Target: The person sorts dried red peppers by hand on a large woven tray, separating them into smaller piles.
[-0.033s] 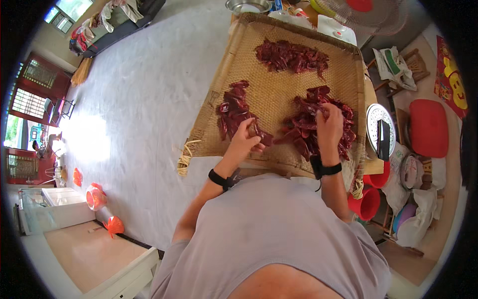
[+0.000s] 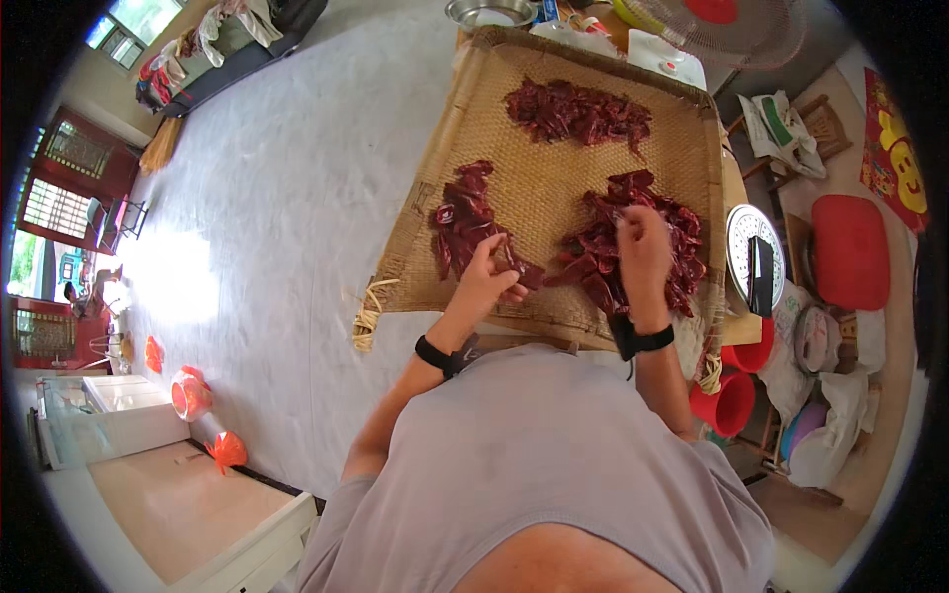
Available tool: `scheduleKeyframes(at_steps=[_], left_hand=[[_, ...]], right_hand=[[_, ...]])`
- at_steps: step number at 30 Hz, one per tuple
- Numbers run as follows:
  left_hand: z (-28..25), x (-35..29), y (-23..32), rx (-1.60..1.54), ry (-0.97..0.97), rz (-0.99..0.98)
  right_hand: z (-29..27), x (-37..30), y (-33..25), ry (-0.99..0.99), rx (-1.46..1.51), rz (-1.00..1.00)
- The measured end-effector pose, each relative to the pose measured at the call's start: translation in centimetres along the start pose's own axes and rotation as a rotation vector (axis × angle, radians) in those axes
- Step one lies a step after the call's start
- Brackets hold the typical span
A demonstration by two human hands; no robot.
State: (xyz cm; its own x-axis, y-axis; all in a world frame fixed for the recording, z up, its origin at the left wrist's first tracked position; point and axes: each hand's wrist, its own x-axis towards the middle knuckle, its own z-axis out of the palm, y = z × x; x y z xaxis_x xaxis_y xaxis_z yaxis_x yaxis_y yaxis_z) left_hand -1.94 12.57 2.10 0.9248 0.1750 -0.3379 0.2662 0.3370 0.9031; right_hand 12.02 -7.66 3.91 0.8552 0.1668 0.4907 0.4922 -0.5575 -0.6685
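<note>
Dark red dried chilies lie in three piles on a square woven bamboo tray [image 2: 514, 163]: a far pile [image 2: 578, 111], a left pile [image 2: 467, 212] and a larger right pile [image 2: 603, 247]. My left hand [image 2: 484, 277] is closed on a dried chili [image 2: 509, 259] at the near end of the left pile, thumb and fingers pinching it. Above the right pile, my right hand [image 2: 645, 242] is closed with its fingertips together. Whatever sits between those fingertips is too small to make out. Both wrists wear black bands.
A round dial scale [image 2: 748, 237] stands right of the tray, with red buckets [image 2: 732, 400] below it. Beyond the far edge are a metal basin [image 2: 489, 12], a white container [image 2: 667, 61] and a fan [image 2: 732, 30]. Orange bags [image 2: 227, 450] lie on the floor at left.
My right hand has shifted slightly left over the right pile. My left hand stays at almost the same spot, still pinching the dried chili.
</note>
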Motion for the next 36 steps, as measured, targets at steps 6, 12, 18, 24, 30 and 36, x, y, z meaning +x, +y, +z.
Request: scheduleKeyframes(at_steps=[6,12,18,24,30,36], left_hand=[[-0.2,0.6,-0.9,-0.050,-0.057,0.069],[-4.7,0.0,-2.2,0.375,0.180,0.245],[-6.3,-1.6,-0.1,0.991,0.572,0.262],[-6.1,-0.3,0.2,1.176,0.522,0.093],[-6.9,0.6,-0.4,1.212,0.493,-0.068],[-5.9,-1.4,1.2,0.912,0.593,0.172]], right_hand=[[3.8,-4.3,-4.2,-0.665,0.362,0.145],[2.3,-0.9,-2.7,-0.450,0.203,0.096],[-0.6,1.8,2.6,-0.220,-0.436,0.067],[0.7,0.3,0.7,-0.162,-0.300,0.059],[3.5,-1.8,-3.5,-0.395,0.023,0.102],[6.2,-3.0,-5.9,-0.710,0.385,0.117]])
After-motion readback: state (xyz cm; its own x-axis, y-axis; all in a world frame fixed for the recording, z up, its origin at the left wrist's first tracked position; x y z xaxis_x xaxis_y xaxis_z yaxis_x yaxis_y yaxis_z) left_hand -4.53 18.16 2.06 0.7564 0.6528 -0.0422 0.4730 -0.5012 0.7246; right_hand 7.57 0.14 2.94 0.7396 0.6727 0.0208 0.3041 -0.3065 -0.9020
